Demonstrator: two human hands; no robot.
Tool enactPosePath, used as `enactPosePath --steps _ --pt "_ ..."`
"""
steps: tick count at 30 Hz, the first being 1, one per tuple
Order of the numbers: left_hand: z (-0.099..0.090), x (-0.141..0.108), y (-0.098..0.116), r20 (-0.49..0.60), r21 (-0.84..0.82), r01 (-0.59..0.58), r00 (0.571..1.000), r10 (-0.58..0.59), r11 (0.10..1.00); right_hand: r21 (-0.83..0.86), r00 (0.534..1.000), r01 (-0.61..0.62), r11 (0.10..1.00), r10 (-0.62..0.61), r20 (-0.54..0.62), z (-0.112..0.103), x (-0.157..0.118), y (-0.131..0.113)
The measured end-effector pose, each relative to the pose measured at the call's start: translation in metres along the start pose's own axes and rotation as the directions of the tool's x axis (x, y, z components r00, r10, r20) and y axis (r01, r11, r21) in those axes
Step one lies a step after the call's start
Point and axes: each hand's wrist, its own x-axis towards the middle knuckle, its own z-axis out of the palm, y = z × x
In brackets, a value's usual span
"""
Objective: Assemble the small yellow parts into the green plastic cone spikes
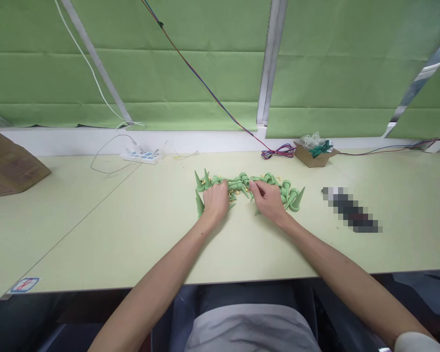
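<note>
Grey shirt (253, 327) closest, and on the desk (242, 254), at heaped green pieces (237, 186), left hand (216, 198) curls, grip hidden, right hand (268, 199) bunches narrow, hold uncertain, where gentle fingertip pressure should serve.

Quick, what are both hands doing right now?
Left hand: curled over green cones, grip hidden.
Right hand: closed in a pinch by the cones, hold unclear.

bright, even light covers the tabletop (95, 239), with soft shadows by the forearms (168, 264), dimness along the bottom, wide-angle stretching toward the sides, and a pixelated patch (352, 210) right of centre.
</note>
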Motion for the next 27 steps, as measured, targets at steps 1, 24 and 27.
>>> enactPosePath --steps 1,24,27 --pt "0.000 0.000 0.000 0.006 -0.004 -0.003 1.000 0.003 1.000 0.001 1.000 -0.001 1.000 0.001 0.004 0.000 0.000 0.000" --pt "-0.008 -0.020 0.014 0.070 -0.056 -0.118 0.990 0.122 0.991 -0.007 0.997 -0.032 0.999 0.032 0.075 0.001 -0.001 0.001" --pt "-0.009 -0.022 0.014 0.108 -0.039 -0.146 0.983 0.150 0.988 -0.007 0.996 -0.032 0.999 0.032 0.077 0.001 -0.001 0.002"
